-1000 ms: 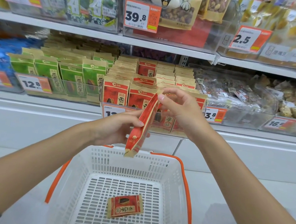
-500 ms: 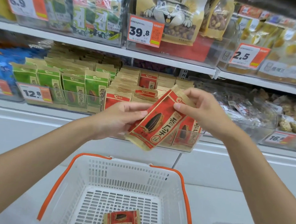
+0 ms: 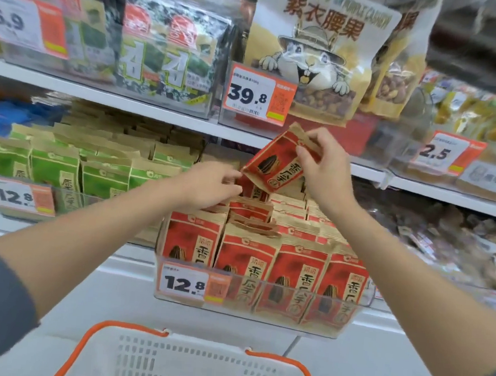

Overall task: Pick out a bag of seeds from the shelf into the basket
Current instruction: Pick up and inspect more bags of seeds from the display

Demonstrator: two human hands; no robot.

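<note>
Right hand (image 3: 325, 168) pinches seed bag (image 3: 273, 166) by top edge; left hand (image 3: 210, 184) beside.

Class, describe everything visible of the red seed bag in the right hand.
The red seed bag is a pouch, kraft-brown at its edges, with a dark seed picture and black characters. It hangs tilted above the shelved red bags. The right hand pinches its top edge; the left hand nears its lower corner.

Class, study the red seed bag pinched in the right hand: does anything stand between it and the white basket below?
Yes. The red seed bag, pinched by the right hand, hangs over the clear shelf bin of matching bags, which lies between it and the basket. The left hand is beside its lower corner.
</note>
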